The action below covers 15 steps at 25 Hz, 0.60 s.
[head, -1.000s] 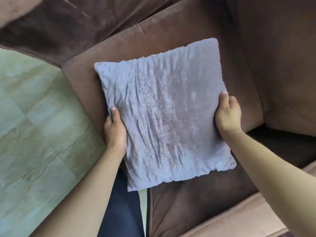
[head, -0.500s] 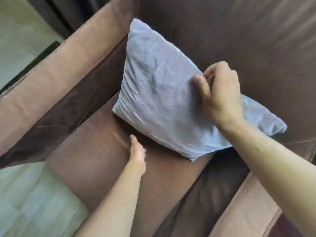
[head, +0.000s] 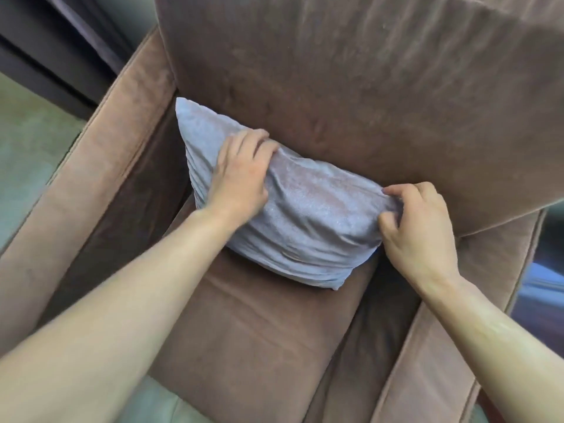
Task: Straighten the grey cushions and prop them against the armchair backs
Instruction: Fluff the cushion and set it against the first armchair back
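Observation:
A grey cushion (head: 308, 221) stands on the seat of a brown armchair, leaning back against the chair's back (head: 351, 87). Its fabric is wrinkled. My left hand (head: 241, 169) lies over the cushion's upper left part, fingers curled over its top edge. My right hand (head: 418, 227) pinches the cushion's upper right corner between thumb and fingers. The cushion's lower right corner points down onto the seat cushion (head: 253, 331).
The armchair's left armrest (head: 91, 190) and right armrest (head: 442, 346) flank the seat. A pale green tiled floor (head: 27, 141) lies to the left, with a dark curtain or furniture (head: 61, 47) at the far left top.
The cushion went from flat in both hands above the seat to standing against the chair back. My left hand moved from the seat onto the cushion's top; my right hand shifted to its right corner.

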Available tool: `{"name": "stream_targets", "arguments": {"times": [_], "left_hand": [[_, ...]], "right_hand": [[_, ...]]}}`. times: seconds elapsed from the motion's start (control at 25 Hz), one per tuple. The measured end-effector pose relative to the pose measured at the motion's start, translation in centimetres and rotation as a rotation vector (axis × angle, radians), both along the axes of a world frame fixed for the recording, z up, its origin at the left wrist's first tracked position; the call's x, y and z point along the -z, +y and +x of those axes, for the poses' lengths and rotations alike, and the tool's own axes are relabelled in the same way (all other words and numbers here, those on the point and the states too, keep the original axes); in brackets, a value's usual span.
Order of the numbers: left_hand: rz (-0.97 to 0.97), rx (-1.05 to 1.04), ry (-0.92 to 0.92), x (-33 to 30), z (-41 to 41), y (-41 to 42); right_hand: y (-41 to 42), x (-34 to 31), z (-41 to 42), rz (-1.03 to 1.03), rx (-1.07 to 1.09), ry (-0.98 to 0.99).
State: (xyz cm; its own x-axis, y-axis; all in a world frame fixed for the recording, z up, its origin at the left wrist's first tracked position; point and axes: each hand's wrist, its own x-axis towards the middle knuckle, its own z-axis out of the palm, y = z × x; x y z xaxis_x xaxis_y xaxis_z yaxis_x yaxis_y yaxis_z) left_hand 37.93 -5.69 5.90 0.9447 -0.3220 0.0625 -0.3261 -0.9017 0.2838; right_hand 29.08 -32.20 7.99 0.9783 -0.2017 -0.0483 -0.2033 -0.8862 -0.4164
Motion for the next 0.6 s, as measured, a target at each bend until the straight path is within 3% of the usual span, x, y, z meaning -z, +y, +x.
{"name": "stream_targets", "arguments": {"times": [0.12,0.2,0.36,0.44,0.52,0.6], "left_hand": [[0.385,0.233,0.189,-0.8,5.2,1.0],[0.504,0.315,0.223,-1.3,6.3,1.2],[0.289,0.309,0.293,-4.5,7.2,0.6],[0.171,0.346,0.147,-6.0,7.3,0.9],[0.131,0.413,0.031,-6.8,7.0,0.7],[0.181,0.430,0.033,-6.5,6.3,0.2]], "right_hand": [[-1.3,0.1,-0.9,0.092,0.011,-0.024],[-1.6,0.0,-1.0,0.139,0.059,-0.067],[-2.1,-1.1,-1.4,0.296,0.232,-0.207],[-2.7,-1.6,-2.0,0.331,0.271,-0.297],[-3.5,-1.8,-2.3,0.354,0.290,-0.275],[-4.0,-1.3,-2.4,0.377,0.296,-0.151]]}}
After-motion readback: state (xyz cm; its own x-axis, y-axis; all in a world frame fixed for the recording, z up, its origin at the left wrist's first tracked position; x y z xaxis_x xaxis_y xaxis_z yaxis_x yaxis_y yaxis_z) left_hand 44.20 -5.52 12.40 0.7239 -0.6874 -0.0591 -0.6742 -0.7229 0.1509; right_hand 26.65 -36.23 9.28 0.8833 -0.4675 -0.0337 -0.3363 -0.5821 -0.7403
